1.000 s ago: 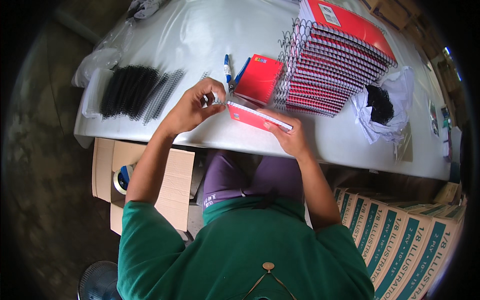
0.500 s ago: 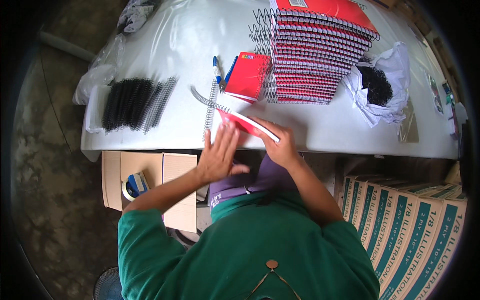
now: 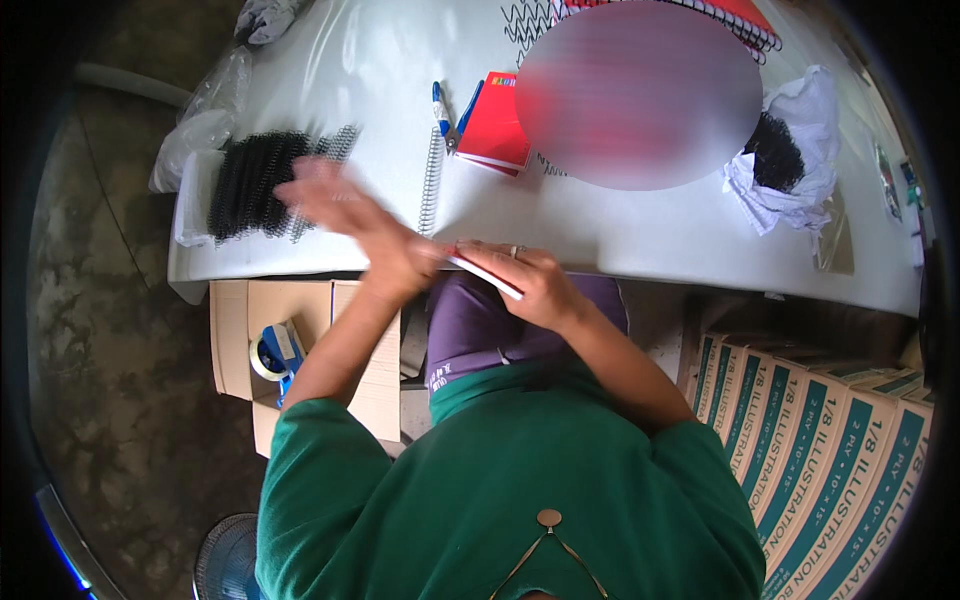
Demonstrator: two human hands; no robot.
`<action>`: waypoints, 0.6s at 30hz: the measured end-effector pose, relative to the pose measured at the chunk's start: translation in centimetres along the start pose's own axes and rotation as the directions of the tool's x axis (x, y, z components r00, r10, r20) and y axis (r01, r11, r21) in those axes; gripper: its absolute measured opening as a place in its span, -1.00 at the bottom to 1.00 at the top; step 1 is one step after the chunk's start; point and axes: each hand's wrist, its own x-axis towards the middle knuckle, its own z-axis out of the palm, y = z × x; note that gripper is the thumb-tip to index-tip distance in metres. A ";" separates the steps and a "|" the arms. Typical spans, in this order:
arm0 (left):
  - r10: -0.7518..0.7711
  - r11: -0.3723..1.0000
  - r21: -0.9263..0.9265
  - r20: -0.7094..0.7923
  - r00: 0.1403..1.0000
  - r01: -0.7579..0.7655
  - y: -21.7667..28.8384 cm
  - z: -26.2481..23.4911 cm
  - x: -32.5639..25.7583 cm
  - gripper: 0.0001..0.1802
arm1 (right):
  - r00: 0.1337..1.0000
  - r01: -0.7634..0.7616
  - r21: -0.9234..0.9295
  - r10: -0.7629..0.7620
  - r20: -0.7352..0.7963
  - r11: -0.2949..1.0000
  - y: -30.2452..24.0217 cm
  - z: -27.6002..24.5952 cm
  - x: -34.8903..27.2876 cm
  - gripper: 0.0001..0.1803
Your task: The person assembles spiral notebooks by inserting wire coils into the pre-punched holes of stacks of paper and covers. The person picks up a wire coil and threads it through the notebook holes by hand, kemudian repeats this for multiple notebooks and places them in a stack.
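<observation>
Right at the near edge of the white table [image 3: 620,235], the person's right hand [image 3: 535,285] grips a thin red notebook [image 3: 487,274], fingers curled over its top and clamped on it, so that its white page edge shows as a slanted line. The notebook sits just over the table's rim, above the lap in purple trousers [image 3: 480,325]. The left hand [image 3: 350,215] is stretched out across the table toward a heap of black spiral binding coils [image 3: 255,182]; it is smeared by motion, the fingers look straight and spread rather than closed, and it holds nothing that can be made out. Whether its fingertips touch the coils cannot be told through the blur.

A single loose wire spiral [image 3: 431,180] lies on the table just beyond the two hands, running away from the person. Beside its far end lie a blue pen [image 3: 440,105] and a small stack of red notebook covers [image 3: 497,135], the pen just left of the stack. Further right a crumpled white bag [image 3: 800,165] holds more black coils. A blurred-out oval covers a tall pile of spiral-bound notebooks [image 3: 745,20] at the far side.

Below the table on the left stands an open cardboard box [image 3: 235,325] with a roll of tape [image 3: 268,358] in it. To the right stand green and white printed cartons [image 3: 820,430], stacked side by side.
</observation>
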 end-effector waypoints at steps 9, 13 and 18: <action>0.371 0.918 0.114 0.089 0.924 -0.379 3.3 -1.3 1.1 0.01 | 0.999 0.030 -0.013 -0.030 0.012 0.999 0.4 0.7 -0.1 -0.47; 0.502 0.851 -0.300 0.221 0.836 -0.432 2.3 0.7 -4.3 0.19 | 0.986 -0.162 0.028 0.161 0.046 0.986 0.6 -0.9 -0.4 -0.47; 0.231 0.965 -0.104 -0.105 0.967 -0.241 2.9 1.5 0.1 0.17 | 0.998 -0.056 0.080 0.053 0.041 0.995 1.0 0.5 -0.1 -0.49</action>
